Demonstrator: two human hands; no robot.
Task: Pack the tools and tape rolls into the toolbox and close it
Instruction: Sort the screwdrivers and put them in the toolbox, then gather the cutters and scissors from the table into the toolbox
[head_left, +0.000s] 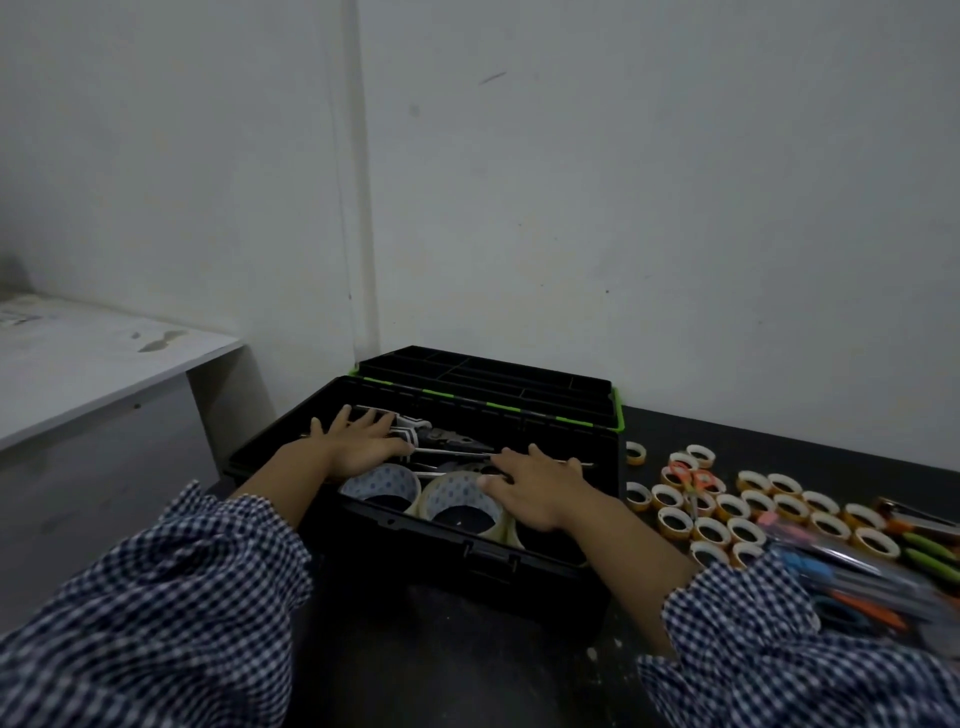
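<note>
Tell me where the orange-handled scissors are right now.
In the head view, the orange-handled scissors lie on top of the small yellow tape rolls, right of the open black plastic toolbox.

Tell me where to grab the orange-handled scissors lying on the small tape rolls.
Probably from above, with the right hand: pinch the scissors by the orange handle loops at their far end, which lie flat on top of the small tape rolls.

We can reach the toolbox (467, 551) from above, its mouth open, though large tape rolls (387, 480) and tools (457, 441) crowd the inside. Its lid (498, 379) leans back by the wall (623, 208), closing the rear. On our right, small tape rolls (727, 519) and pens (857, 577) crowd the surface (441, 649); room lies before the box.
</note>
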